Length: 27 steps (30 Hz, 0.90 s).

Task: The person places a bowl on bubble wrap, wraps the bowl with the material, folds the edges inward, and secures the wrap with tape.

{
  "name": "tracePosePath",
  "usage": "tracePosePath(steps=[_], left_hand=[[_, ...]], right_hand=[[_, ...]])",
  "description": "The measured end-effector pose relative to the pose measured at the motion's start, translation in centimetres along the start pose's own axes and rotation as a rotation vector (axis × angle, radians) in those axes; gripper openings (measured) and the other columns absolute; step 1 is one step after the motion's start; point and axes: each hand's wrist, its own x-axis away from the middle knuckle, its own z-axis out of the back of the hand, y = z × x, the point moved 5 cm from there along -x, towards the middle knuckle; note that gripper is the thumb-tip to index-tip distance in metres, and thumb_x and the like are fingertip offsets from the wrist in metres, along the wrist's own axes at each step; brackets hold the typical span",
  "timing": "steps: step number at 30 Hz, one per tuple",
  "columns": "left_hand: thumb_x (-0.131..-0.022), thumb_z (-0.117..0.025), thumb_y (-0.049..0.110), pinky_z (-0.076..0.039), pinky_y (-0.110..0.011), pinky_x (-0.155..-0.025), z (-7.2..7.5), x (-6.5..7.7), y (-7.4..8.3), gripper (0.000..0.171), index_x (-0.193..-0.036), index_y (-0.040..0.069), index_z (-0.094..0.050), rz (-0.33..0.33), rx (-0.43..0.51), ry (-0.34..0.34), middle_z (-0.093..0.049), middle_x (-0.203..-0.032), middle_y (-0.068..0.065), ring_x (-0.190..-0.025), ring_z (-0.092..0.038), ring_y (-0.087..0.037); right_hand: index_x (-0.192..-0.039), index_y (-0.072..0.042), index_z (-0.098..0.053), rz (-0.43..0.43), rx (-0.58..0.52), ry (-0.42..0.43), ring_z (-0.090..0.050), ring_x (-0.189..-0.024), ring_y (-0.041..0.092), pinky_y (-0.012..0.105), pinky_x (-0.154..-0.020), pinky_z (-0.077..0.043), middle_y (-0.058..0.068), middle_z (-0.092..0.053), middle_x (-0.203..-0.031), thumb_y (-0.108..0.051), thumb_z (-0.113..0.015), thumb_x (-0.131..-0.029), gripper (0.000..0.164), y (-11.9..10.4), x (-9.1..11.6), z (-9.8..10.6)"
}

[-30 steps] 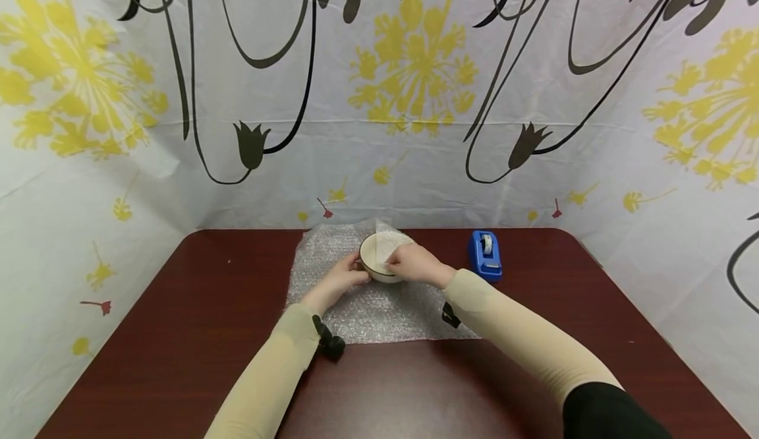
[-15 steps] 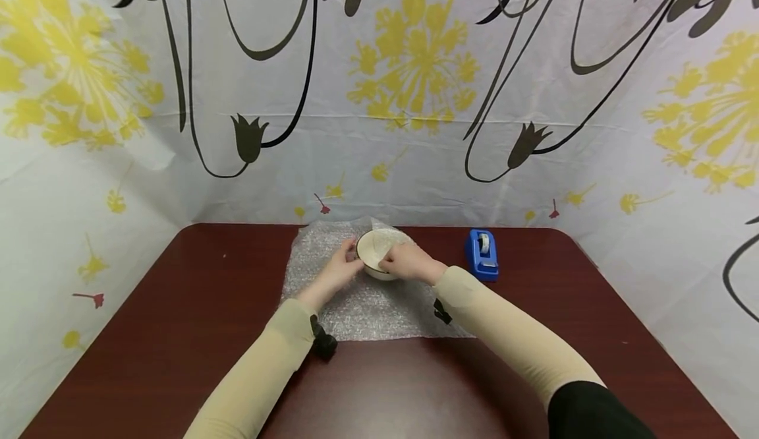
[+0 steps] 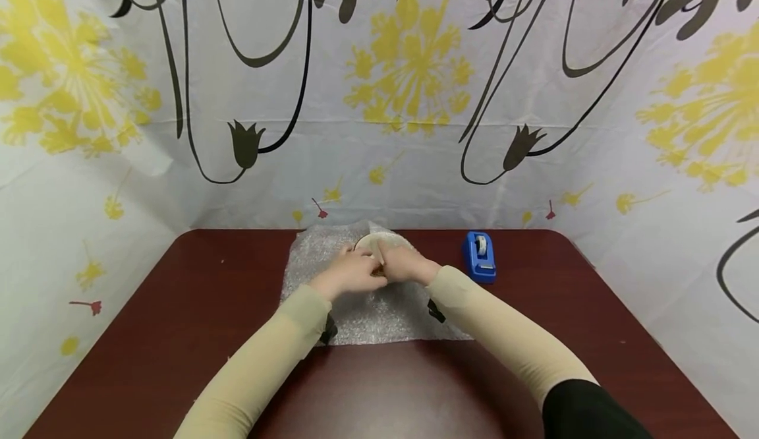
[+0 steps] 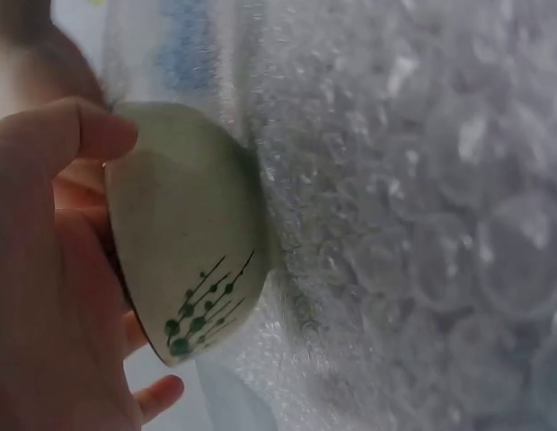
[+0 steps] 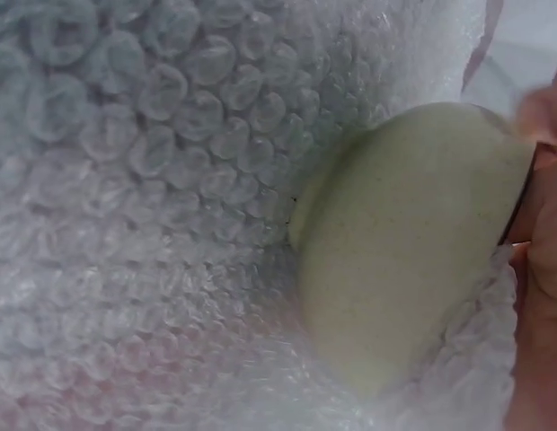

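Note:
A pale cream bowl with a dark rim and green sprig pattern stands upright on a sheet of bubble wrap. My left hand holds the bowl's near rim, its thumb on the outer wall and its fingers over the opening in the left wrist view. From the right, my right hand pinches a flap of the bubble wrap folded over the rim into the bowl. In the right wrist view the wrap curves up against the bowl wall. The hands hide most of the bowl's inside, and the right fingertips are partly hidden.
A blue tape dispenser with a roll of tape stands right of the bubble wrap. Beneath lies a dark red-brown table. A white curtain with a floral pattern hangs behind and at both sides.
My left hand has moved rightward from the bowl's left side onto its near rim, close to the right hand. The right hand stays at the bowl with the flap.

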Motion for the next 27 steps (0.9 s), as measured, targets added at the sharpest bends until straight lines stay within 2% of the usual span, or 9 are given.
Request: tracePosePath(steps=[5,8,11,14,15,18,21,23,27], left_hand=[[-0.073,-0.055,0.061,-0.007,-0.054,-0.099,-1.0,-0.2,0.3,0.052,-0.114,0.028,-0.058,0.035,-0.028,-0.058,-0.056,-0.115,0.009,-0.121,-0.035,-0.018],[-0.069,-0.058,0.063,-0.007,-0.055,-0.099,-1.1,-0.4,0.5,0.047,-0.103,0.03,-0.062,0.051,-0.067,-0.067,-0.06,-0.106,0.01,-0.119,-0.038,-0.019],[-0.069,-0.06,0.061,-0.008,-0.054,-0.099,-1.0,-0.6,0.6,0.038,-0.093,0.032,-0.065,0.077,-0.106,-0.088,-0.062,-0.096,0.015,-0.115,-0.042,-0.019],[-0.071,-0.061,0.057,-0.012,-0.054,-0.097,-0.9,-0.8,0.8,0.033,-0.093,0.033,-0.067,0.092,-0.134,-0.106,-0.062,-0.09,0.017,-0.107,-0.046,-0.018],[-0.071,-0.061,0.056,-0.013,-0.054,-0.097,-0.9,-0.8,0.9,0.032,-0.093,0.033,-0.067,0.092,-0.143,-0.11,-0.062,-0.089,0.018,-0.105,-0.047,-0.018],[-0.072,-0.061,0.055,-0.015,-0.053,-0.095,-1.0,-0.9,0.9,0.029,-0.092,0.035,-0.068,0.084,-0.169,-0.117,-0.062,-0.085,0.018,-0.096,-0.048,-0.016],[-0.072,-0.062,0.054,-0.013,-0.053,-0.096,-0.9,-0.9,0.9,0.026,-0.088,0.034,-0.068,0.087,-0.162,-0.116,-0.062,-0.083,0.017,-0.094,-0.048,-0.017],[-0.072,-0.062,0.053,-0.01,-0.054,-0.098,-0.8,-0.8,0.7,0.025,-0.087,0.034,-0.068,0.092,-0.155,-0.114,-0.062,-0.084,0.016,-0.096,-0.049,-0.017],[-0.073,-0.063,0.051,-0.007,-0.054,-0.099,-0.8,-0.7,0.5,0.026,-0.09,0.033,-0.069,0.091,-0.145,-0.104,-0.063,-0.087,0.015,-0.098,-0.048,-0.018]], right_hand=[[-0.141,-0.002,-0.009,-0.019,-0.039,-0.026,-0.039,-0.041,0.01,0.025,-0.047,-0.034,0.001,-0.054,-0.058,-0.024,-0.051,-0.089,0.07,0.3,0.2,-0.5],[-0.141,-0.004,-0.013,-0.011,-0.114,-0.016,-0.031,-0.038,0.01,0.025,-0.044,-0.029,0.001,-0.049,-0.051,-0.012,-0.044,-0.091,0.06,0.6,0.4,-0.1],[-0.139,-0.007,-0.024,0.023,-0.151,0.038,-0.05,-0.055,0.012,0.026,-0.053,-0.04,0.006,-0.061,-0.074,-0.006,-0.039,-0.091,0.05,1.0,0.8,0.9],[-0.133,-0.01,-0.039,0.063,-0.137,0.104,-0.057,-0.09,0.018,0.033,-0.072,-0.045,0.008,-0.058,-0.109,-0.008,-0.038,-0.091,0.042,1.5,1.7,2.2],[-0.13,-0.011,-0.044,0.065,-0.115,0.133,-0.054,-0.101,0.02,0.035,-0.077,-0.044,0.008,-0.054,-0.119,-0.008,-0.039,-0.091,0.039,1.7,2.1,2.8],[-0.124,-0.011,-0.052,0.084,-0.069,0.196,-0.053,-0.102,0.018,0.035,-0.077,-0.044,0.005,-0.054,-0.119,-0.008,-0.04,-0.09,0.036,2.6,3.7,4.3],[-0.124,-0.014,-0.051,0.124,-0.01,0.255,-0.053,-0.097,0.017,0.034,-0.073,-0.045,0.004,-0.052,-0.119,-0.008,-0.045,-0.089,0.036,4.0,5.3,5.4],[-0.128,-0.016,-0.048,0.193,0.101,0.291,-0.053,-0.095,0.017,0.034,-0.07,-0.044,0.005,-0.05,-0.121,-0.009,-0.052,-0.086,0.043,5.0,6.3,5.7],[-0.136,-0.022,-0.035,0.357,0.411,0.345,-0.049,-0.103,0.022,0.041,-0.074,-0.042,0.008,-0.038,-0.133,-0.015,-0.071,-0.073,0.074,7.0,7.8,4.9]])
